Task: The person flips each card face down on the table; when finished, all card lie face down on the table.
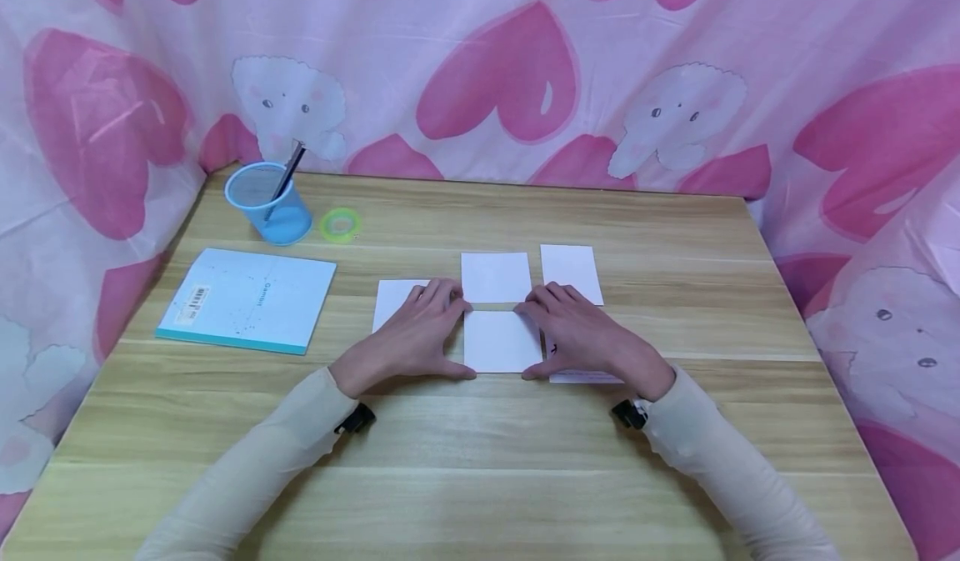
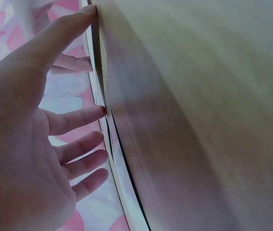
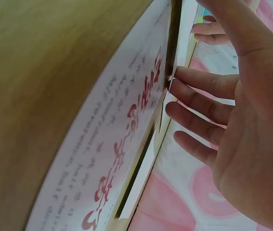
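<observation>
A white paper card (image 1: 502,342) lies on the table between the two hands. My left hand (image 1: 416,336) touches its left side, with thumb and forefinger spread to the near and far corners. On the opposite side, my right hand (image 1: 581,334) touches the two right corners the same way. The other fingers extend loosely in both wrist views. Under the right hand lies a sheet with red lettering and printed lines (image 3: 122,125). The left hand overlaps another white card (image 1: 393,298). Just beyond the middle card are a white card (image 1: 495,277) and an upright white card (image 1: 572,273).
A light-blue notebook (image 1: 247,298) with a barcode label lies at left. Behind it stands a blue cup (image 1: 281,219) with a dark pen (image 1: 288,171) in it, next to a yellow-green tape roll (image 1: 341,225). A pink heart-patterned curtain (image 1: 495,69) surrounds the wooden table (image 1: 480,478).
</observation>
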Tool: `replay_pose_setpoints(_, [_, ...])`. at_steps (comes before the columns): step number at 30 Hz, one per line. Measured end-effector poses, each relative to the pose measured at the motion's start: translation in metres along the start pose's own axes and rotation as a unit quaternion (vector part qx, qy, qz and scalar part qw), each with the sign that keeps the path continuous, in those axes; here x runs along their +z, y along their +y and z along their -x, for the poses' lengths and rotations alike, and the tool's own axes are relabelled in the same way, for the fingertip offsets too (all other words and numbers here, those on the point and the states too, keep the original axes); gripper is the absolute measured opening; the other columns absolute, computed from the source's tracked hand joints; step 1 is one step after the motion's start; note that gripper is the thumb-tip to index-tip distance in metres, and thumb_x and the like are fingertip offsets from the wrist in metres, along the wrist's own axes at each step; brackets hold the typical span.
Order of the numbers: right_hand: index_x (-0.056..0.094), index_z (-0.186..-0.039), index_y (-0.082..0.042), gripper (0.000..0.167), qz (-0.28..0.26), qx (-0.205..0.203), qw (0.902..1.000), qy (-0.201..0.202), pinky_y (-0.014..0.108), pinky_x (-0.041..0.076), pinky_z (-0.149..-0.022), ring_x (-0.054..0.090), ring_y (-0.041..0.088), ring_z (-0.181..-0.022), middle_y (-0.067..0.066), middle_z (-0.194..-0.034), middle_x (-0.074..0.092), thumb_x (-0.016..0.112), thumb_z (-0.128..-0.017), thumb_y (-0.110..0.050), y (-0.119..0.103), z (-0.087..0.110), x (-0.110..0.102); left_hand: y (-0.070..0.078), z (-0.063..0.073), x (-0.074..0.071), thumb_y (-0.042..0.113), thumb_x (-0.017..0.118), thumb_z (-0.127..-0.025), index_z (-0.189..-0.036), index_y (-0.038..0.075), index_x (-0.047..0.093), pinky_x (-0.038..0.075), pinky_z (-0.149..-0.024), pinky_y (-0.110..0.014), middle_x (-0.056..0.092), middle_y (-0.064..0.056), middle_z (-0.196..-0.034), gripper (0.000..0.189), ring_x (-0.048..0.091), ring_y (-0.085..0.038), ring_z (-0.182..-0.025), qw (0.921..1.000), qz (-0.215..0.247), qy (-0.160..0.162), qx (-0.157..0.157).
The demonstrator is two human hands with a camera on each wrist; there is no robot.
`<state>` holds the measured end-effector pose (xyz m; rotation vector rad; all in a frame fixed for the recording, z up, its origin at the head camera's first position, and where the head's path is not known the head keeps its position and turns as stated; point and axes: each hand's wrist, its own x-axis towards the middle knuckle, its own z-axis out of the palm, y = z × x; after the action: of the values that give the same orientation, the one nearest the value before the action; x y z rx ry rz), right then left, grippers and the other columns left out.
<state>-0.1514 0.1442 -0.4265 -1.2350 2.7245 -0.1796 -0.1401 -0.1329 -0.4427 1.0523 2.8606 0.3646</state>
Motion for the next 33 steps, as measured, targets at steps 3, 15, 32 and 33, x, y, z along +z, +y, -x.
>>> replay_pose_setpoints(3, [0.053,-0.136,-0.006,0.094,-0.001,-0.002,1.0,-0.001,0.042,0.029,-0.104,0.039,0.022,-0.114,0.005,-0.127,0.046,0.073,-0.069,-0.07,0.002,0.002,0.0,0.001,0.0,0.0,0.077,0.071,-0.064,-0.127,0.006,0.058,0.032,-0.1,-0.043,0.041,-0.009,-0.131,0.096,0.035,-0.024,-0.116,1.0,-0.004,0.0,0.003])
replay_pose_setpoints(15, [0.05,-0.139,-0.012,0.092,-0.051,0.054,0.997,0.024,0.049,0.023,-0.11,0.038,0.022,-0.124,0.002,-0.132,0.046,0.078,-0.069,-0.066,0.031,0.047,-0.021,0.012,-0.005,-0.002,0.071,0.075,-0.066,-0.134,0.007,0.054,0.031,-0.099,-0.042,0.042,-0.006,-0.129,0.095,0.037,-0.021,-0.117,0.9978,0.057,0.03,0.009])
replay_pose_setpoints(32, [0.051,-0.138,-0.009,0.096,-0.085,0.098,0.9915,-0.009,0.055,0.028,-0.102,0.04,0.025,-0.117,0.005,-0.127,0.047,0.084,-0.064,-0.06,0.056,0.098,-0.004,0.084,-0.079,0.01,0.077,0.064,-0.072,-0.133,0.006,0.052,0.032,-0.091,-0.034,0.038,-0.007,-0.126,0.095,0.032,-0.021,-0.113,0.9894,-0.056,-0.073,0.113])
replay_pose_setpoints(33, [0.051,-0.138,-0.009,0.096,-0.084,0.097,0.9917,-0.008,0.054,0.028,-0.102,0.04,0.025,-0.117,0.005,-0.127,0.047,0.085,-0.064,-0.059,0.056,0.097,-0.004,0.085,-0.08,0.011,0.077,0.063,-0.072,-0.132,0.006,0.052,0.031,-0.09,-0.033,0.038,-0.007,-0.125,0.094,0.032,-0.021,-0.113,0.9887,-0.063,-0.074,0.114])
